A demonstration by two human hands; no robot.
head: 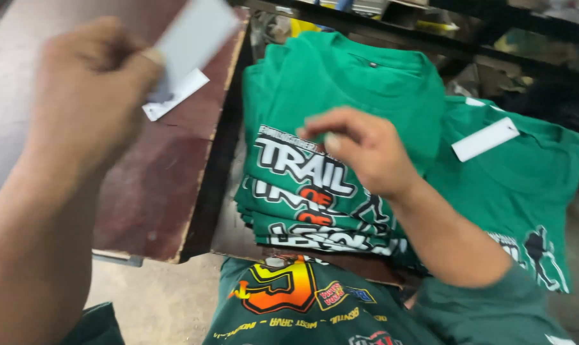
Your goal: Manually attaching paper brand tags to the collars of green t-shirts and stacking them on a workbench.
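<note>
My stacked shirts (340,96) are green with white, black and orange print, beside the reddish-brown board (155,185); tags (485,138) white.

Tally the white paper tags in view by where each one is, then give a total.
Held in the left hand: 1 tag
Lying on the brown board: 1 tag
Lying on the green shirts: 1 tag
Total: 3

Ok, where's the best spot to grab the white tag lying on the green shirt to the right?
Probably the white tag by its upper right end, pinched from above: it lies flat and tilted on the spread green shirt, apart from both hands, so an end lifts more easily than the middle.
</note>
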